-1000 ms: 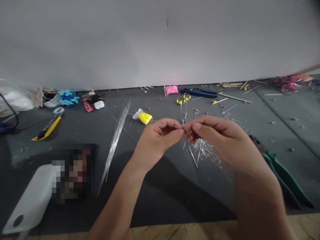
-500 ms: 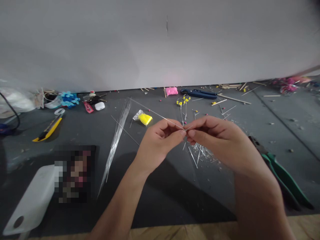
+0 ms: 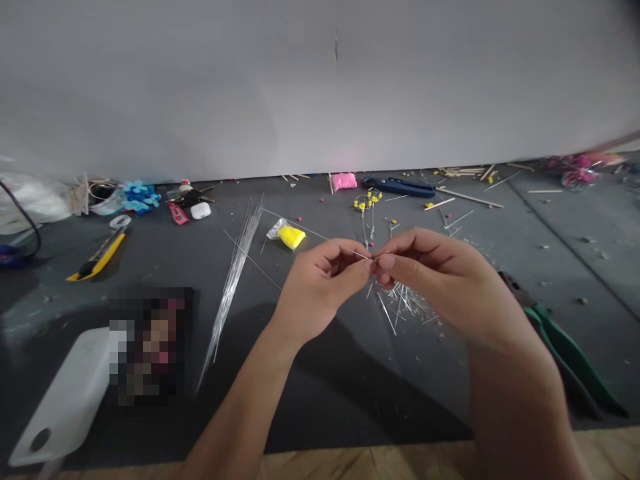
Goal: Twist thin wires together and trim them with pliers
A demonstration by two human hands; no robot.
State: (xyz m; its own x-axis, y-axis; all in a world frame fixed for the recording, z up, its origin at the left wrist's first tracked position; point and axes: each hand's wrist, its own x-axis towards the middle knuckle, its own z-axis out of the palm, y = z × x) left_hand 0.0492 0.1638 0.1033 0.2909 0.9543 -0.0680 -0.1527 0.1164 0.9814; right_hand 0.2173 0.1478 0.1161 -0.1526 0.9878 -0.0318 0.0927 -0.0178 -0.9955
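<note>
A: Compared with half a second ago, the far end of that long thin wire point(image 3: 320, 235) has dipped a bit, and the fingertips have barely shifted.

B: Where's the wire sitting now?

A: Up off the desk point(image 3: 320, 413), straight and hair-fine, slanting away over the left hand point(image 3: 315, 287). That hand's thumb and index have it pinched near the close end. The right hand point(image 3: 440, 273) is pinched on it too, right beside, with a short bit of metal poking out by the fingertips. Can't tell if that's the same strand.

B: What's around them?

A: Left side, a shiny fanned bundle of straight wires point(image 3: 230, 290) plus a bright yellow packet point(image 3: 291, 236), soft-looking, with a crinkly clear end. Just past the fingers, a loopy wire piece with yellow beads point(image 3: 361, 205). Underneath, a spiky heap of short metal pins point(image 3: 403, 299). Beyond the right wrist, pliers with smooth, curved green handles point(image 3: 570, 350).
</note>
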